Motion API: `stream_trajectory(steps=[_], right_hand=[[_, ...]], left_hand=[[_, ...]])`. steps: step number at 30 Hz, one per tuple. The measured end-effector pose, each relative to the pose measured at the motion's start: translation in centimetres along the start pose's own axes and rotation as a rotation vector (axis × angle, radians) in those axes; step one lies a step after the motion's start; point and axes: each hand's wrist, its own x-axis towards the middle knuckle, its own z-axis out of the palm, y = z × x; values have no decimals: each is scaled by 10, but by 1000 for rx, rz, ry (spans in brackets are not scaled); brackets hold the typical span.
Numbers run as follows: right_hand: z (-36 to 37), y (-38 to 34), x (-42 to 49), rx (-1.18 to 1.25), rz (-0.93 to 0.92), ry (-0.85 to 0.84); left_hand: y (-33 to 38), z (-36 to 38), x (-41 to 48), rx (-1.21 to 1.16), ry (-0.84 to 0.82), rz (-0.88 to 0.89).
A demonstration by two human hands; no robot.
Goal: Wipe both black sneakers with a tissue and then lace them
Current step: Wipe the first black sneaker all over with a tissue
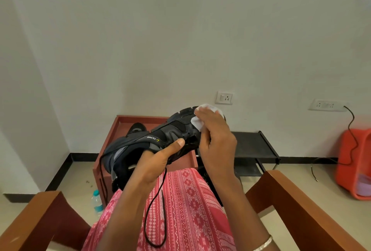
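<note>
Sneaker [160,140] sits raised over your lap, tipped on its side so the toe faces up for wiping. Your left hand [154,162] clamps its midsection to steady it; your right hand [214,140] presses a tissue [197,122] against the toe. A loose lace [154,210] dangles. Beyond, the red-brown tray [124,119] holds the second sneaker [137,128].

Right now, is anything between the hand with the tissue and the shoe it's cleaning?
Nothing visible. The right hand presses the tissue straight onto the toe of the black sneaker, which the left hand holds up.
</note>
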Motion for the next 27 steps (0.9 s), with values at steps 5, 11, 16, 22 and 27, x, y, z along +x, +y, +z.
stream_trajectory(steps=[5,11,16,22,27], right_hand=[[-5,14,-9,46,274,123],[-1,-4,1,26,212,26],[13,-36,-22,115,-25,-108],[11,-14,-16,27,-34,-110],[12,-10,-10,-23,88,-36]], left_hand=[[7,6,-7,-17,-7,-24],[11,6,-8,146,73,64],[14,10,-12,152,-29,133],[14,10,-16,122,-61,80],[20,17,-17,16,-59,69]])
